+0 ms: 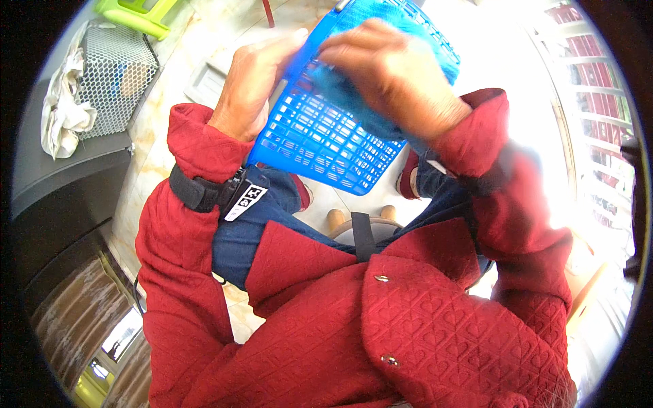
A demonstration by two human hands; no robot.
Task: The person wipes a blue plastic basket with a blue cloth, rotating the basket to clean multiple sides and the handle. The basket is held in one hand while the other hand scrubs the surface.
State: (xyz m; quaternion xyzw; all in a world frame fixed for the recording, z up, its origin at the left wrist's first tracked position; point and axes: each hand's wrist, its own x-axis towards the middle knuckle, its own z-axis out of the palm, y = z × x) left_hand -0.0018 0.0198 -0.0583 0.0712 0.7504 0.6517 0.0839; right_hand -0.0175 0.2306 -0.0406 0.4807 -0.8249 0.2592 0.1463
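A blue plastic basket [326, 137] with slotted walls is held tilted above my knees. My left hand [252, 84] grips its left rim, the thumb pointing up along the edge. Inside the basket, my right hand [382, 76] presses a teal-blue cloth [438, 61] against the plastic. The right hand is blurred by motion, and its fingertips are partly lost in the blur. Part of the cloth hangs below the right palm and covers some of the slots. The basket's far end is cut off by the upper edge of the view.
At the left, a white metal mesh bin [120, 76] has a crumpled white cloth [66, 112] beside it. A lime-green plastic stool [135, 18] stands at the upper left. On the tiled floor lies a grey tray [206, 81]. Bright barred railings [586, 92] line the right side.
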